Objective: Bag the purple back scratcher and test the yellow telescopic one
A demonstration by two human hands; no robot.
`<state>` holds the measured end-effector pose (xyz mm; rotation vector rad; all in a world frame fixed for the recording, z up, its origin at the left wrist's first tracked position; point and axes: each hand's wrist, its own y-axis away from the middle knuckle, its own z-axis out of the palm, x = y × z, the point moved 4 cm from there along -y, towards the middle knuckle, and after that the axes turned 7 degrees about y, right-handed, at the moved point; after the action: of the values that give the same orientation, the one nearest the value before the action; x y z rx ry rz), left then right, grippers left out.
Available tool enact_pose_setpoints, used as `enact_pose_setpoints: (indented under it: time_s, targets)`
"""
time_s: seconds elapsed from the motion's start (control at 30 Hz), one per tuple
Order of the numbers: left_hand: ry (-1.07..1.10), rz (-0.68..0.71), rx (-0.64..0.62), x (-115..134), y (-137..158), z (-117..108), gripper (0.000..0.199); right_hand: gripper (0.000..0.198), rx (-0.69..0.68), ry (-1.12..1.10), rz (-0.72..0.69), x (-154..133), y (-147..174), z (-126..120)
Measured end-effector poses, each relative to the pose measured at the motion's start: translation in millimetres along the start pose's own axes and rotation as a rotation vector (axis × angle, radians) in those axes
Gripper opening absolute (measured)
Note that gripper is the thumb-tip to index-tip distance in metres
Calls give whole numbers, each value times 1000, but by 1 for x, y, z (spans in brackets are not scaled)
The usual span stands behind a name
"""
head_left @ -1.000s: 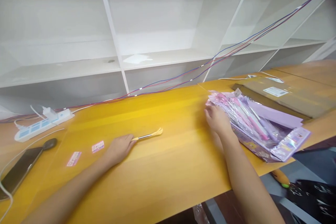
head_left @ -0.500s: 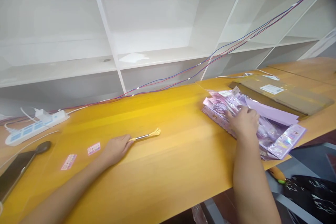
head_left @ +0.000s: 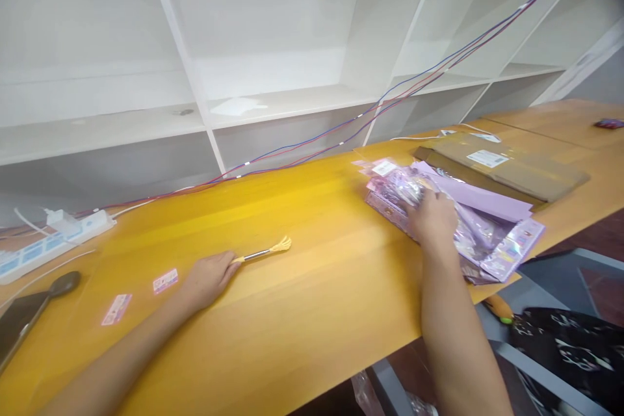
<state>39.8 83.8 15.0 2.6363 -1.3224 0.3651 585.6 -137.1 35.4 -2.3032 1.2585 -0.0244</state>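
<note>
My left hand rests on the table, its fingers closed round a small back scratcher with a metal rod and a pale yellow, hand-shaped end pointing right. My right hand reaches over an open purple box at the right. Its fingers are curled on a clear plastic packet with a white label; the fingertips are partly hidden. More shiny purple packets lie under that hand. Two small pink-and-white stickers lie left of my left hand.
Behind the purple box lies a flat cardboard box. A white power strip and a dark lamp-like object are at the left. Cables run along the white shelves. A chair with a black patterned cloth stands at the lower right.
The camera view has shifted slightly. At the box, the labelled packet under my right hand has slid left and its edge is blurred. My left hand still holds the back scratcher.
</note>
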Motion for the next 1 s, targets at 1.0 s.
enact_pose_setpoints:
  time_s: [1.0]
  targets:
    - [37, 7, 1, 6, -1, -6, 52, 48, 169, -141, -253, -44, 8, 3]
